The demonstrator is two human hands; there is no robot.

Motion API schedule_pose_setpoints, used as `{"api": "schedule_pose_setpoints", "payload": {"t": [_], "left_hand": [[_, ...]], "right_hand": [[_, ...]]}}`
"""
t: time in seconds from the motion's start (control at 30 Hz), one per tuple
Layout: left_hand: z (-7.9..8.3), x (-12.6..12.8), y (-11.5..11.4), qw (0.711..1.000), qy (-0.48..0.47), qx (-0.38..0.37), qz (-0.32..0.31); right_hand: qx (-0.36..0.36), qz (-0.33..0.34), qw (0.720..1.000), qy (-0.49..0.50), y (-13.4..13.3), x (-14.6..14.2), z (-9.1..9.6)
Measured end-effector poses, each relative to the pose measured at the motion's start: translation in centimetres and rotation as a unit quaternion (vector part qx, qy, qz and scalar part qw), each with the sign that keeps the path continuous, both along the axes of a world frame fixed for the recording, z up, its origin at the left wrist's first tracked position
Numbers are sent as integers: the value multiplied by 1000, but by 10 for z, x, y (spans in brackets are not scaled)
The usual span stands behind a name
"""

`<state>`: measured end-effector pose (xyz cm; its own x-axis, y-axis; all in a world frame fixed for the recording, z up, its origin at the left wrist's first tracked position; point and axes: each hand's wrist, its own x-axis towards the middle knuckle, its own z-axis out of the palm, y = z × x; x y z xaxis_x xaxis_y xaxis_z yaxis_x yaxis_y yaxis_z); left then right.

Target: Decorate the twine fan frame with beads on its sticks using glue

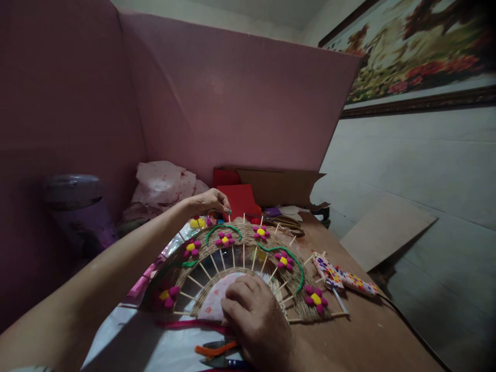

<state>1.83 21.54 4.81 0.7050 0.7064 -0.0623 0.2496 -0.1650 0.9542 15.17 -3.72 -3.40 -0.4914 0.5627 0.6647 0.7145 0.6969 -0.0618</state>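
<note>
A half-round fan-shaped craft of wooden sticks woven with brown twine (248, 233) lies in front of me, with magenta and yellow flowers and green stems on its band. My left hand (214, 200) reaches over to its top edge, fingertips pinched at the end of a stick (230, 217). A tiny teal spot shows at those fingertips; what it is, I cannot make out. Curled over the pale flowered fabric (213, 302) at the fan's centre, my right hand (258, 318) presses down on it, and its fingertips are partly hidden.
A flowered glue gun (344, 279) with a cord lies right of the fan. Dark-bladed scissors (219, 356) and an orange strip (215, 350) sit near my right hand. Behind are red sheets (235, 199), cardboard (279, 188) and crumpled pink cloth (165, 181).
</note>
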Motion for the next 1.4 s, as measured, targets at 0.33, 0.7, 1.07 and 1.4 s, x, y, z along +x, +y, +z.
{"api": "schedule_pose_setpoints", "payload": {"t": [0.33, 0.7, 1.07, 1.4], "left_hand": [[4, -2, -4, 999, 11, 52, 4], [11, -1, -16, 996, 22, 74, 45], [6, -1, -13, 991, 27, 118, 56], [9, 2, -22, 984, 29, 161, 64]], "right_hand": [[-9, -2, 1000, -8, -1, 1, 1], [-18, 0, 1000, -14, -2, 2, 2], [-35, -1, 999, -18, -3, 1, 4], [-20, 3, 1000, -20, -2, 2, 4]]}}
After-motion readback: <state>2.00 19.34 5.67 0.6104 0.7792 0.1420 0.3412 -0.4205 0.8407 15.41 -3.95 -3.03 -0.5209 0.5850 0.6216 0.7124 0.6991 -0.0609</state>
